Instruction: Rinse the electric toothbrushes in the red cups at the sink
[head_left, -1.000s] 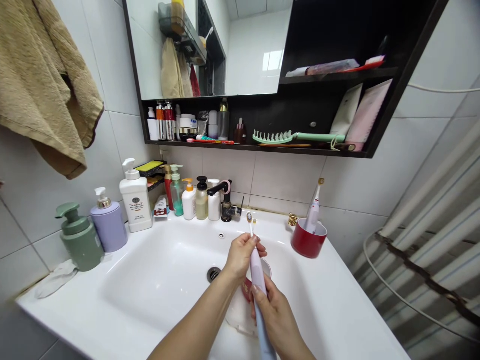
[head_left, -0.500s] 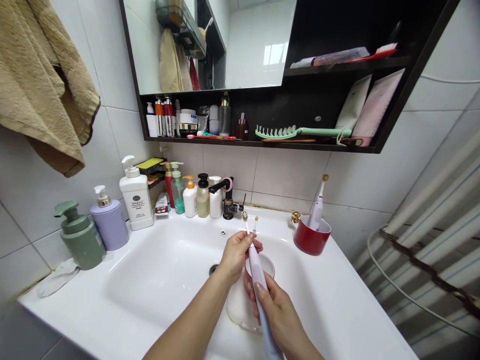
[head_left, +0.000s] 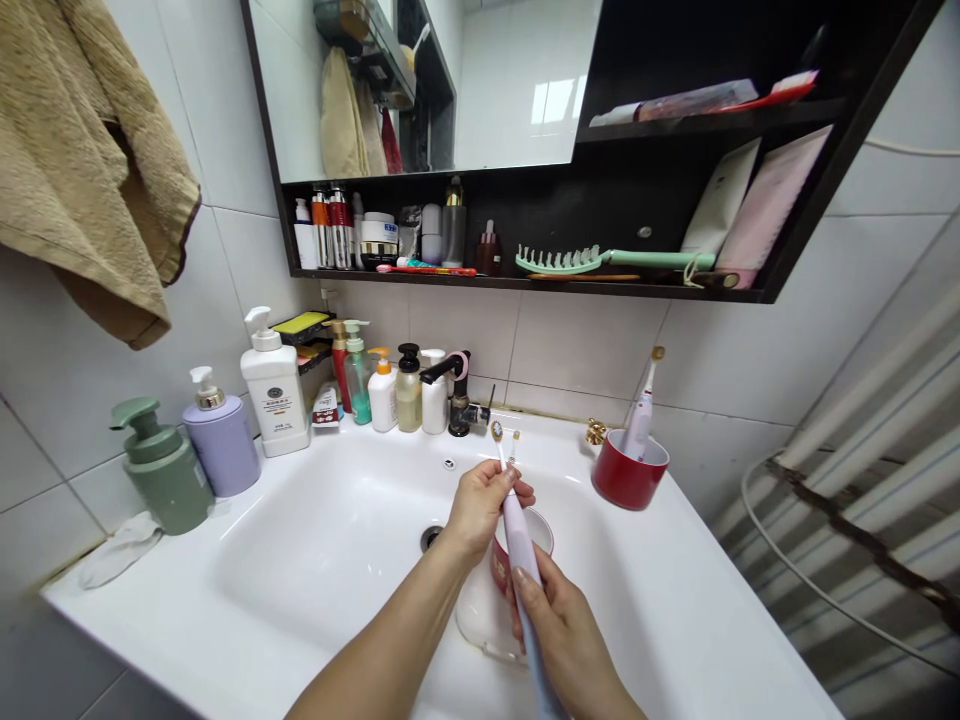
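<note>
An electric toothbrush with a pale pink-to-lavender handle slants over the basin, its bristles pointing toward the faucet. My right hand is wrapped around the lower handle. Higher up, my left hand pinches the brush near its neck, fingers closed. A second, smaller brush head shows just beyond the left fingertips; whether that hand holds it is unclear. Below the hands, a red cup with a white inside sits in the basin, partly covered by them. Beside it lies a clear, shallow container, also partly hidden.
The white sink has a black faucet at the back. Pump bottles line the left and rear rim. On the right rim, a red cup holds another electric toothbrush. A dark mirror cabinet overhangs the sink.
The view has shifted slightly, so the surroundings sit a little differently in the picture. Both hands keep nearly the same grip on the toothbrush.
</note>
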